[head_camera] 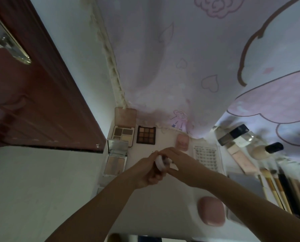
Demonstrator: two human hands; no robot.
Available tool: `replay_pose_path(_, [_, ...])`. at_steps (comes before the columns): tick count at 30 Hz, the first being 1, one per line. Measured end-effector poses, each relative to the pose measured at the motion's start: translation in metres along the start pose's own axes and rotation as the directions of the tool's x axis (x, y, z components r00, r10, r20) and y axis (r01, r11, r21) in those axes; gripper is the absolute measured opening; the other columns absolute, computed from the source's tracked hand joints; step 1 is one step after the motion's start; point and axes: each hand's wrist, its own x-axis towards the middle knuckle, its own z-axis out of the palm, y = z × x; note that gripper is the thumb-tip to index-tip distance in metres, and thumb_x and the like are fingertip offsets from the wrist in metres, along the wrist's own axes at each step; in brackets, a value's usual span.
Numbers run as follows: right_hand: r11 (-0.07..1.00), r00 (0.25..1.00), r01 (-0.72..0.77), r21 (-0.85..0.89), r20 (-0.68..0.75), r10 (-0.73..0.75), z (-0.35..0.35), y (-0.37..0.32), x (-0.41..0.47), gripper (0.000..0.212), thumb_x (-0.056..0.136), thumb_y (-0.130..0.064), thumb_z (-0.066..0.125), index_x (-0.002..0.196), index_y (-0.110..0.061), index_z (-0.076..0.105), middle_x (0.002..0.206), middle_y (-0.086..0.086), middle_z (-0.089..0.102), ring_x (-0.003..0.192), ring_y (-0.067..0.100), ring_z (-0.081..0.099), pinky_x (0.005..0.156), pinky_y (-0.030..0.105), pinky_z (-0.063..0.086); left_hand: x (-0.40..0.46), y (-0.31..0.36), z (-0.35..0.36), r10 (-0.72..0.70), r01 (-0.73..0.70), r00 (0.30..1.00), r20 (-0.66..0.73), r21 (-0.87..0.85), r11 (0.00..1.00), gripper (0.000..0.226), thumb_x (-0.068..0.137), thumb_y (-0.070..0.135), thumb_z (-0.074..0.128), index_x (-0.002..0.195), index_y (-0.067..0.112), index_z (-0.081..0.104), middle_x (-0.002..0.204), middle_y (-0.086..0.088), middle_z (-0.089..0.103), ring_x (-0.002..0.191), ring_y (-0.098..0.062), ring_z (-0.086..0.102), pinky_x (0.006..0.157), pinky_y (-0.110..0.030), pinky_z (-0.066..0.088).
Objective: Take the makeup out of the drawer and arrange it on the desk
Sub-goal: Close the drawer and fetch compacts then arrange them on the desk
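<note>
Meeting at the middle of the frame, both hands work on one small white round container (159,163) held above the white desk (163,203). The left hand (148,172) comes in from the lower left with its fingers curled around the container's underside, while the right hand (172,157) reaches from the lower right and pinches something dark and small at the container's top; what that piece is cannot be told. Along the left of the desk lie an open palette with pale and brown pans (123,134), a mirrored compact (117,154) just below it, and a dark nine-pan eyeshadow palette (146,135) just beside it to the right. A small pink case (182,142) sits above the hands, and a tray of false lashes (206,157) lies to the right of them. At the right of the frame rest bottles with black caps (233,135), and below them a row of brushes (281,189). A rounded pink case (211,210) lies at lower centre, near the right forearm. A cartoon-printed curtain (198,58) fills the upper frame, and a brown door (32,93) stands at the upper left.
</note>
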Motion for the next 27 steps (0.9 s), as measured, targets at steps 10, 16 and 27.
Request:
replay_pose_path(10, [0.818,0.882,-0.316,0.480,-0.170,0.440,-0.028,0.052,0.035,0.050,0.083,-0.018,0.070,0.128,-0.015,0.049,0.107,0.000,0.060,0.092,0.009,0.063,0.064,0.006,0.049,0.025,0.029,-0.004,0.256,-0.277,0.958,-0.132,-0.180,0.944,0.016,0.095,0.020,0.050,0.103,0.009,0.059,0.093,-0.010,0.064,0.075,-0.016,0.066,0.060,-0.023,0.054])
replay_pose_path(16, [0.848,0.848,-0.372,0.377,-0.234,0.476,-0.009,0.076,0.081,0.039,0.086,-0.021,0.062,0.122,-0.013,0.049,0.101,0.009,0.060,0.081,0.024,0.060,0.068,0.035,0.054,0.050,0.025,-0.003,0.579,-0.276,0.738,-0.347,0.627,0.728,0.041,0.079,0.023,0.072,0.114,0.021,0.050,0.108,-0.001,0.060,0.095,-0.012,0.059,0.084,-0.029,0.050])
replay_pose_path(27, [0.951,0.907,-0.302,-0.065,-0.327,0.266,-0.006,0.112,0.079,0.050,0.086,-0.024,0.062,0.130,-0.008,0.048,0.131,0.011,0.051,0.123,0.028,0.045,0.103,0.034,0.036,0.100,0.010,-0.001,0.933,0.056,0.354,-0.063,0.997,0.047,0.055,0.065,0.033,0.081,0.111,0.009,0.063,0.111,-0.006,0.066,0.110,-0.026,0.060,0.102,-0.057,0.033])
